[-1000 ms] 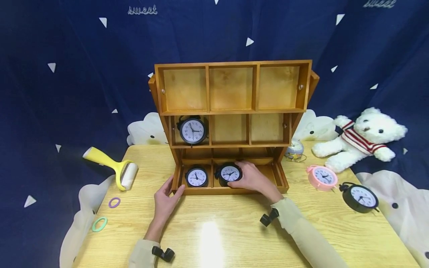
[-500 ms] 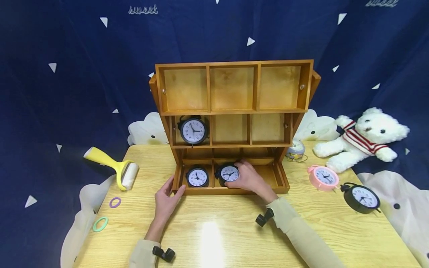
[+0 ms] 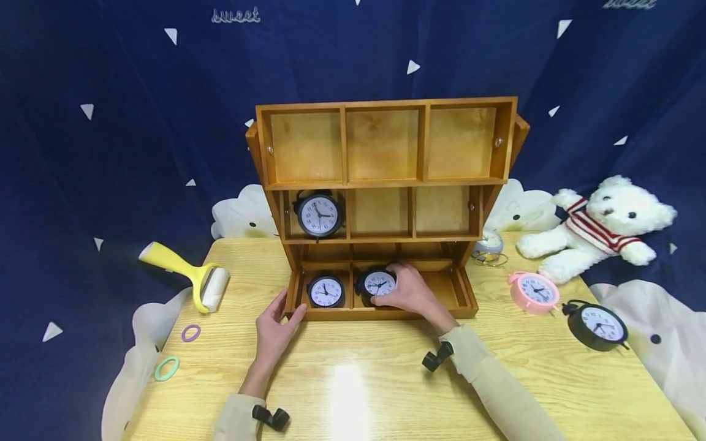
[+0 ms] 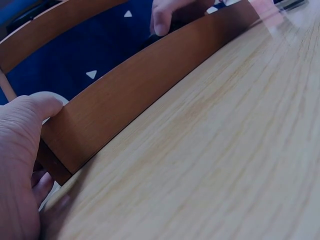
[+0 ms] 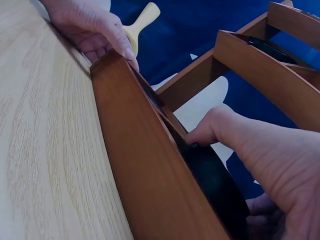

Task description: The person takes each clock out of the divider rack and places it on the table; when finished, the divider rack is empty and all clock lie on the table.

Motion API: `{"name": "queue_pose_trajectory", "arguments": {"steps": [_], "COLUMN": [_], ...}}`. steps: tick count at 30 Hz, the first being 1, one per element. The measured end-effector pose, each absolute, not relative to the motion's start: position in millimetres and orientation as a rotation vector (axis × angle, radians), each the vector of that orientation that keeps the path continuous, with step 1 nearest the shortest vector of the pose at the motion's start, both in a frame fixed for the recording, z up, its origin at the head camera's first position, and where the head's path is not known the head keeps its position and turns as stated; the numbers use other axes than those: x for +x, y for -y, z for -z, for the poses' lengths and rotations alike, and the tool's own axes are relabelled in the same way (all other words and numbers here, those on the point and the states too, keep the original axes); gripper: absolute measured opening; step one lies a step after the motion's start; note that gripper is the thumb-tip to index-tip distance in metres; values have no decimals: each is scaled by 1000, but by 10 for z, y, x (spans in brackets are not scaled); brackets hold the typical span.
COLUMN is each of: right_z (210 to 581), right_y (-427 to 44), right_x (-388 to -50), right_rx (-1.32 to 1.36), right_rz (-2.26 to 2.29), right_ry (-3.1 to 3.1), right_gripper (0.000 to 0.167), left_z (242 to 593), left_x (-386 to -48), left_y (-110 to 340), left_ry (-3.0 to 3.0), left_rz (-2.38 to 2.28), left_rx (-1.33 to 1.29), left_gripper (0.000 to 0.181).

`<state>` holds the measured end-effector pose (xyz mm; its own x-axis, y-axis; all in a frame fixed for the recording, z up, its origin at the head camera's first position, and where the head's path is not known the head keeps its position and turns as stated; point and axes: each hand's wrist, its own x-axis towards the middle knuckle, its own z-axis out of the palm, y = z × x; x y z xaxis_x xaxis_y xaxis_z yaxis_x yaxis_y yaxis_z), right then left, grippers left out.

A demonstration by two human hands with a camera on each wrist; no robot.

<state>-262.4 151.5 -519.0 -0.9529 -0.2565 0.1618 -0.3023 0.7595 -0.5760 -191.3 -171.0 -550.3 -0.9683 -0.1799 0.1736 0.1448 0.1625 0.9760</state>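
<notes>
In the bottom row of a wooden shelf [image 3: 386, 313], my right hand [image 3: 410, 291] grips a black clock [image 3: 378, 285] in the middle compartment, thumb at its front edge and fingers behind. The right wrist view shows that clock's dark side [image 5: 212, 175] between thumb and fingers of the hand [image 5: 270, 160]. My left hand [image 3: 273, 331] grips the shelf's lower left corner, its thumb over the front board [image 4: 100, 110]. A second black clock [image 3: 326, 291] lies in the bottom left compartment, and a third [image 3: 319, 215] sits in the middle row's left compartment.
On the right are a pink clock [image 3: 534, 292], a black clock [image 3: 598, 326], a white teddy bear [image 3: 601, 226] and a bluish clock [image 3: 488, 242] beside the shelf. A yellow-handled roller [image 3: 190, 275], a purple ring [image 3: 190, 333] and a green ring [image 3: 167, 369] lie left.
The gripped clock has shifted slightly left in its compartment over the last second, and my right wrist has moved a little left with it. My left hand keeps its place on the corner.
</notes>
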Motion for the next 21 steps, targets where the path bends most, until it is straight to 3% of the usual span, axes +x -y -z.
{"name": "queue_pose_trajectory", "arguments": {"steps": [21], "right_z": [5120], "right_y": [-1623], "right_x": [-2473], "right_rx": [406], "right_rz": [-1259], "right_ry": [2645], "right_gripper": [84], "left_z": [5506], "left_x": [-1905], "left_y": [1705], "left_ry": [2175], "left_rz": [1864], "left_rx": [-11], "left_gripper": [64]}}
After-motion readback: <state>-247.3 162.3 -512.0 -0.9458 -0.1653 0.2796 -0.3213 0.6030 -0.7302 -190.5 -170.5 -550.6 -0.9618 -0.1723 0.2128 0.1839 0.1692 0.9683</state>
